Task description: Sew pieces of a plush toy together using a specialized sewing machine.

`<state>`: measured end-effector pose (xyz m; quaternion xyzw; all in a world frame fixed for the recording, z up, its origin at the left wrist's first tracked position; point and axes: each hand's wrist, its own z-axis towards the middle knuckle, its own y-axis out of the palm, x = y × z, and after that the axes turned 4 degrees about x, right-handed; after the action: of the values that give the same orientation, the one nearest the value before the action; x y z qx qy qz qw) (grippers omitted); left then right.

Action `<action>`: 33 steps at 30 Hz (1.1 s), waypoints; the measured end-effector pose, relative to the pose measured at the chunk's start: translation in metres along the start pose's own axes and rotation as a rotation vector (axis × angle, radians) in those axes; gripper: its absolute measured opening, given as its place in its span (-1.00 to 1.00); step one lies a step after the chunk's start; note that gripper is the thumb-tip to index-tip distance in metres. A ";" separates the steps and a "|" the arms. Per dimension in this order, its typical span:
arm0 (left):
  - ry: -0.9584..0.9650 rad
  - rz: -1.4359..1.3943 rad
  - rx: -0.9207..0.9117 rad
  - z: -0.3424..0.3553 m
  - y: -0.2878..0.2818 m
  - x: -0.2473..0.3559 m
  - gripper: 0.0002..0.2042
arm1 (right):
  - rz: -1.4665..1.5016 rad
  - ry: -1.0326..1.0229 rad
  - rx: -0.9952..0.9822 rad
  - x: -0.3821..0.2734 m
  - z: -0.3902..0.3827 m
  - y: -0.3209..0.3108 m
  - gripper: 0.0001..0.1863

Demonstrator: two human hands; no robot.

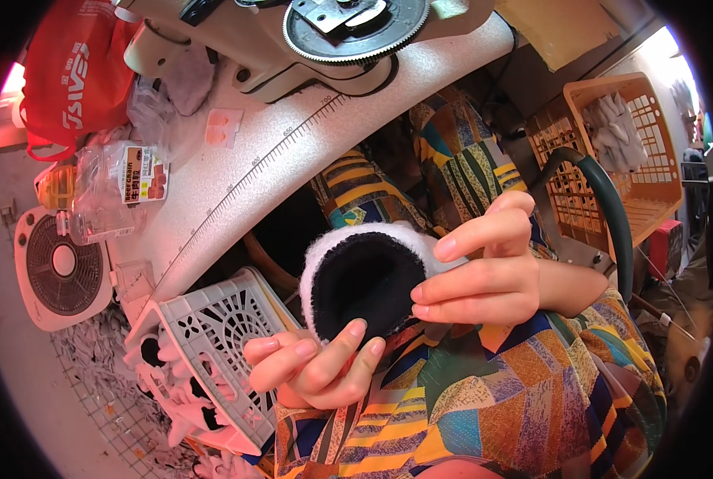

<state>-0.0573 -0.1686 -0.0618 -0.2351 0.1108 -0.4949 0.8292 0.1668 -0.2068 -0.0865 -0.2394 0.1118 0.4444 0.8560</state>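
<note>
The fingers of the right hand (492,271) are curling partway closed, pressing on the near rim and fuzzy outside of a white fleecy cuff-like piece (364,275). Those of the left hand (324,371) are bending loosely beneath it, two tips touching the lower rim; how firmly they are gripping, I cannot tell. The piece is hanging between both hands above the lap, its round mouth facing up toward the wearer and showing a black lining (388,295).

Handling it well is probably calling for light, even pressure around the rim, keeping the mouth round and the soft wall from folding inward.

Patterned clothing (452,407) is covering the lap below. Just left, a pale plastic crate (213,295) is holding white pieces with dark patches (185,375). Beyond the hands, the speckled table (292,132) is curving past, a printed ruler running along its edge, and it is carrying a machine with a toothed wheel (356,48). A red bag (77,72) and a clear plastic container (101,211) are sitting at the left, near a box fan (63,263). At the right, an orange basket (651,209) is holding pale fabric.
</note>
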 end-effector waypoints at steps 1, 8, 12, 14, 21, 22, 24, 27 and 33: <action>-0.005 0.001 -0.008 0.001 0.000 0.001 -0.83 | 0.002 -0.005 0.022 0.000 0.000 0.001 -0.96; 0.077 -0.033 -0.303 0.018 -0.004 0.000 -0.85 | 0.084 0.014 -0.154 0.001 0.005 0.008 -0.89; 0.359 -0.086 -0.334 0.004 0.010 0.003 -0.89 | 0.140 0.218 -0.827 0.002 0.014 0.003 -0.92; 0.481 -0.115 -0.345 -0.005 0.020 0.005 -0.88 | 0.255 0.295 -1.055 0.017 0.003 0.013 -0.88; -0.211 -0.549 -0.291 -0.004 0.050 -0.005 -0.41 | 0.988 0.531 -1.089 0.055 -0.031 0.026 -0.76; -0.390 -0.576 -0.384 0.001 0.049 -0.006 -0.35 | 0.997 0.621 -1.045 0.056 -0.029 0.020 -0.75; -0.645 -0.631 -0.597 0.002 0.046 -0.016 -0.27 | 0.964 0.832 -0.969 0.056 -0.024 0.012 -0.77; -0.937 -0.714 -0.829 -0.003 0.042 -0.020 -0.29 | 0.930 1.033 -0.817 0.053 -0.017 0.011 -0.76; -1.121 -0.799 -0.637 -0.003 0.039 -0.019 -0.66 | 0.718 1.149 -0.206 0.056 0.005 -0.012 -0.82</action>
<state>-0.0375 -0.1372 -0.0848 -0.7019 -0.2831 -0.5081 0.4112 0.2087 -0.1703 -0.1008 -0.4653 0.5778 0.5117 0.4333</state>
